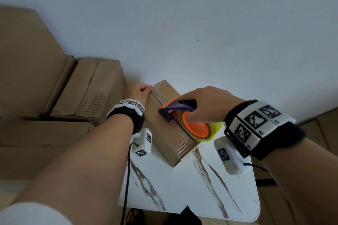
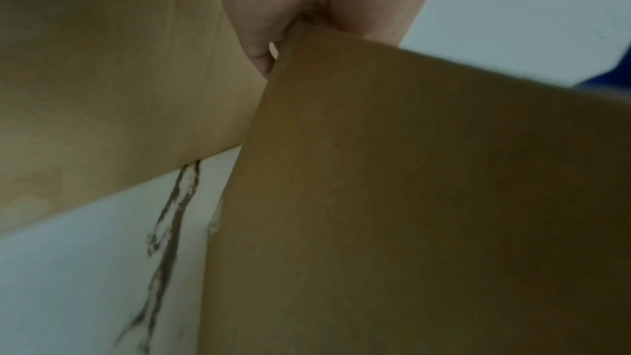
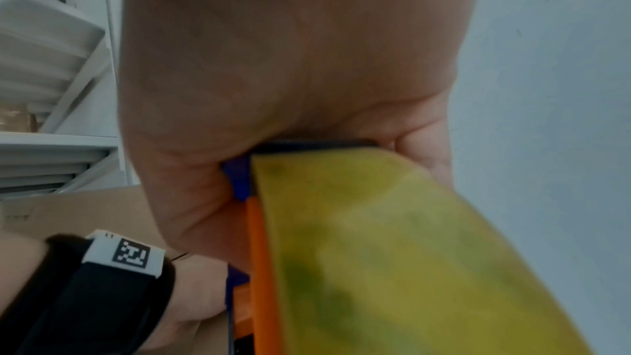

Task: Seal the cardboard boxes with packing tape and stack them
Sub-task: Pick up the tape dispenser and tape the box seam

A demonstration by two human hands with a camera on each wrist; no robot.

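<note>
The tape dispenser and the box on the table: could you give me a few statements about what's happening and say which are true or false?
1. The right hand grips the tape dispenser. True.
2. The dispenser rests on top of the small cardboard box. True.
3. The left hand lies flat on the marble table. False: it holds the box's far left edge.
4. The tape roll is blue. False: it is yellow-green, on an orange hub.
5. The small box sits on the floor. False: it sits on the marble table.
6. Bigger cardboard boxes stand to the left of the table. True.
</note>
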